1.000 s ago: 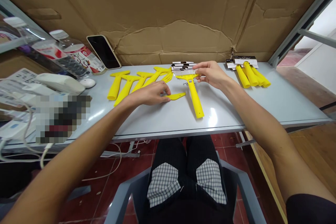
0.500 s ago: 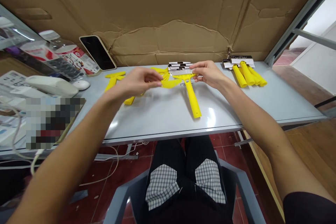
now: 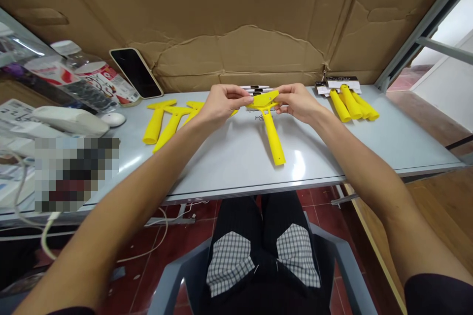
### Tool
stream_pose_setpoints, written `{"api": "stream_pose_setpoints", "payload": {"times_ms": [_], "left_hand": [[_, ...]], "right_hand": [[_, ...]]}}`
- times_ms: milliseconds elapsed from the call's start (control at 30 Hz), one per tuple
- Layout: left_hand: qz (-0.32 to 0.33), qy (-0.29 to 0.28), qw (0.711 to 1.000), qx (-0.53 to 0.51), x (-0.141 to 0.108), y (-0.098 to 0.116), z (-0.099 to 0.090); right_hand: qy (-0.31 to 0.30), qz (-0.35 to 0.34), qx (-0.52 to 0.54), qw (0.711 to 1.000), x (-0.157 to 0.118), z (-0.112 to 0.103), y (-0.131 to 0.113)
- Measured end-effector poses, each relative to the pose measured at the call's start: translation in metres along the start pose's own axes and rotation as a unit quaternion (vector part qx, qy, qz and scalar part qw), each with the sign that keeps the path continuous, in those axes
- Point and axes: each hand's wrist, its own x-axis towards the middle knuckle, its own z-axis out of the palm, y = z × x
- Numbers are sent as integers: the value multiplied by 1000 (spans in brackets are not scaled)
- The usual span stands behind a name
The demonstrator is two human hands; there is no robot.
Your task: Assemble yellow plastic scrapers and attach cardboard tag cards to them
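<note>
My left hand (image 3: 222, 106) pinches a flat yellow plastic cover (image 3: 263, 99) at its left end, against the head of a yellow plastic scraper (image 3: 274, 139). My right hand (image 3: 297, 103) grips the scraper head from the right, and the scraper's long handle points toward me on the table (image 3: 314, 155). The blade is hidden under the cover and fingers. Several similar yellow scrapers (image 3: 172, 122) lie left of my left hand, and several yellow handles (image 3: 351, 103) lie at the right. Behind the hands is a stack of printed cards (image 3: 256, 89).
A black-screened phone (image 3: 136, 73), a plastic jar (image 3: 90, 76), a white mouse (image 3: 113, 119) and a white device (image 3: 70, 120) lie at the left. A cardboard sheet (image 3: 236, 34) stands behind the table. A pixelated patch (image 3: 76, 174) hides something at the left.
My left hand has carried the yellow cover from the table up and right onto the scraper head. The scraper has turned upright, and my right hand still holds it.
</note>
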Motion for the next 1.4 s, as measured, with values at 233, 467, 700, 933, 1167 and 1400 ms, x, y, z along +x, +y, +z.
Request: {"api": "stream_pose_setpoints", "payload": {"times_ms": [233, 467, 700, 933, 1167, 1400], "left_hand": [[26, -35, 998, 49, -5, -7, -15], [-28, -45, 998, -30, -14, -3, -8], [-67, -59, 990, -113, -14, -9, -2], [-70, -21, 992, -104, -15, -15, 4], [-54, -7, 994, -98, -18, -14, 5], [-62, -9, 993, -102, -21, -12, 8]], "right_hand": [[12, 20, -16, 1000, 3, 2, 6], [20, 23, -40, 999, 1, 9, 3], [19, 15, -40, 999, 1, 9, 5], [7, 31, -40, 999, -3, 13, 0], [-11, 30, -32, 999, -6, 12, -5], [6, 38, -33, 999, -2, 8, 3]]}}
